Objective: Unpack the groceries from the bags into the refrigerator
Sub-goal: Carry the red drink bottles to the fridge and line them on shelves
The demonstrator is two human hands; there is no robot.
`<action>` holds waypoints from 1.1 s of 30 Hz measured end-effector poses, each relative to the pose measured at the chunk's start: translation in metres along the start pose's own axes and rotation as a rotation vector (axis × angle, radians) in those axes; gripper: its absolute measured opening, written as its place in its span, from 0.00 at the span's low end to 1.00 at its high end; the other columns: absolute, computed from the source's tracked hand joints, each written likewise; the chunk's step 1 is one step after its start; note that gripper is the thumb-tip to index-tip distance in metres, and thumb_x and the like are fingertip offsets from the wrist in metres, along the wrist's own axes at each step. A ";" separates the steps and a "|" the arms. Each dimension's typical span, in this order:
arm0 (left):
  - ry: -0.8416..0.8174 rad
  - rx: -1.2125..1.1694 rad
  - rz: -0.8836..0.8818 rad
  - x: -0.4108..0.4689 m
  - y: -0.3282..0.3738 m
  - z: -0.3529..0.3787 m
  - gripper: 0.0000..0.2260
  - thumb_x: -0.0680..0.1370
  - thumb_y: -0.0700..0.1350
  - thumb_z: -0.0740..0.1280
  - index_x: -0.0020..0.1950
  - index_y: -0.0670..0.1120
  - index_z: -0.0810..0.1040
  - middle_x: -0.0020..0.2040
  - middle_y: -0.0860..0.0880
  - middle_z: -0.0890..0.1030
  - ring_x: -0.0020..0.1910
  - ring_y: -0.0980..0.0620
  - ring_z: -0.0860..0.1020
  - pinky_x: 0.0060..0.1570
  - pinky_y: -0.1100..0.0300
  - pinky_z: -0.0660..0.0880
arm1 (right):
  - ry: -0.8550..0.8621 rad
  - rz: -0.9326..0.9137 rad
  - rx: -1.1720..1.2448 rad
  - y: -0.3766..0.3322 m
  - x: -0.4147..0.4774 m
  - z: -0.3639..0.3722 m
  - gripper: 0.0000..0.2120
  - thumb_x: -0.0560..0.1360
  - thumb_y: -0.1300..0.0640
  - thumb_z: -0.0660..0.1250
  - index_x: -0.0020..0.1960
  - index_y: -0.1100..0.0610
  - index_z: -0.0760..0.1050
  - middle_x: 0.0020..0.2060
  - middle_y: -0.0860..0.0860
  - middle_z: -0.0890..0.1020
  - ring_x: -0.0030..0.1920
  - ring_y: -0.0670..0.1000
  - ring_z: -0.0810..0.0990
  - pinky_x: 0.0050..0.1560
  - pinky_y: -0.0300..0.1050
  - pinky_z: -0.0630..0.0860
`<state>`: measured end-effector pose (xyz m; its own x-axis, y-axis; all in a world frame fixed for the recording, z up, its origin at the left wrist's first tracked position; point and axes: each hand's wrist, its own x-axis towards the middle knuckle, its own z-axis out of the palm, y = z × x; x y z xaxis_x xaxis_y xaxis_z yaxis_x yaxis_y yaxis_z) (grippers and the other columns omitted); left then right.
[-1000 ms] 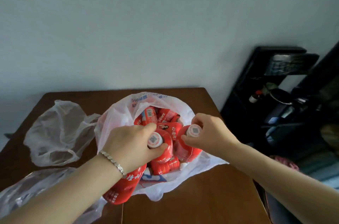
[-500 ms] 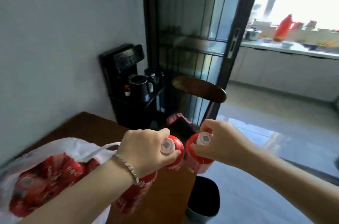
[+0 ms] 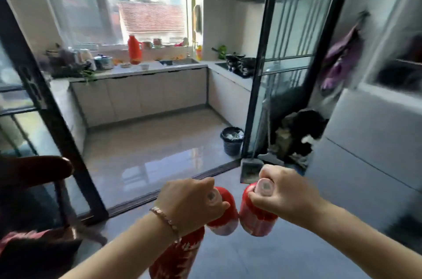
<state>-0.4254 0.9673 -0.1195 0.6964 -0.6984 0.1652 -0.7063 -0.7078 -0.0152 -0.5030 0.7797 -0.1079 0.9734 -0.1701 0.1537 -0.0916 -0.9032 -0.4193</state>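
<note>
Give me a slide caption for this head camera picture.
Both hands, left and right, carry red bottles toward the kitchen.

A glossy grey tiled floor [image 3: 159, 148] runs from the near room through an open dark-framed sliding door into the kitchen, and a dark ribbed bin [image 3: 232, 140] stands on it just beside the door frame, with a dustpan [image 3: 250, 168] resting on the floor close by. An L-shaped white desk [image 3: 182, 67] runs along the far wall under the window and down the right side. It carries a tall red flask [image 3: 134, 50], a metal pot [image 3: 104, 63], green vegetables [image 3: 88, 73] near its left end, and dark pans [image 3: 239, 64] on the right run.
</note>
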 end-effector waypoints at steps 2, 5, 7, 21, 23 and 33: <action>0.012 -0.024 0.088 0.059 0.038 0.006 0.22 0.74 0.67 0.56 0.55 0.51 0.72 0.50 0.52 0.81 0.48 0.52 0.79 0.39 0.64 0.67 | 0.032 0.096 -0.043 0.055 0.009 -0.028 0.17 0.64 0.38 0.63 0.37 0.51 0.66 0.37 0.47 0.74 0.39 0.49 0.73 0.36 0.42 0.66; 0.039 -0.087 0.183 0.140 0.091 0.011 0.23 0.74 0.68 0.55 0.54 0.51 0.73 0.49 0.54 0.81 0.46 0.55 0.78 0.40 0.64 0.68 | 0.062 0.206 -0.076 0.132 0.025 -0.069 0.15 0.69 0.43 0.67 0.39 0.52 0.67 0.38 0.47 0.75 0.39 0.50 0.73 0.37 0.42 0.67; 0.090 -0.103 0.234 0.191 0.124 0.013 0.25 0.73 0.70 0.53 0.53 0.52 0.73 0.48 0.54 0.82 0.46 0.54 0.79 0.42 0.64 0.71 | 0.118 0.265 -0.064 0.177 0.036 -0.095 0.14 0.68 0.44 0.68 0.39 0.52 0.67 0.37 0.47 0.75 0.39 0.50 0.75 0.37 0.44 0.69; 0.208 -0.219 0.485 0.536 0.306 0.041 0.21 0.72 0.69 0.57 0.42 0.51 0.65 0.44 0.51 0.81 0.47 0.49 0.79 0.40 0.60 0.65 | 0.434 0.666 -0.133 0.426 0.160 -0.224 0.15 0.67 0.44 0.70 0.39 0.53 0.69 0.36 0.48 0.77 0.38 0.52 0.74 0.32 0.43 0.66; 0.204 -0.233 0.540 0.590 0.328 0.038 0.22 0.72 0.69 0.57 0.43 0.50 0.66 0.42 0.51 0.80 0.46 0.49 0.79 0.39 0.60 0.65 | 0.464 0.725 -0.112 0.460 0.181 -0.246 0.16 0.66 0.43 0.70 0.39 0.53 0.70 0.35 0.48 0.79 0.38 0.51 0.77 0.34 0.43 0.68; 0.322 -0.559 0.595 0.808 0.454 0.026 0.20 0.71 0.67 0.59 0.40 0.51 0.72 0.34 0.55 0.77 0.35 0.54 0.76 0.37 0.62 0.68 | 0.832 0.915 0.013 0.627 0.259 -0.347 0.11 0.68 0.51 0.69 0.40 0.57 0.71 0.34 0.50 0.77 0.33 0.48 0.73 0.32 0.43 0.66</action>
<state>-0.1800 0.0788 -0.0186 0.1820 -0.8116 0.5551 -0.9586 -0.0206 0.2841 -0.3815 0.0324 -0.0207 0.1220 -0.9397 0.3196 -0.6611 -0.3171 -0.6800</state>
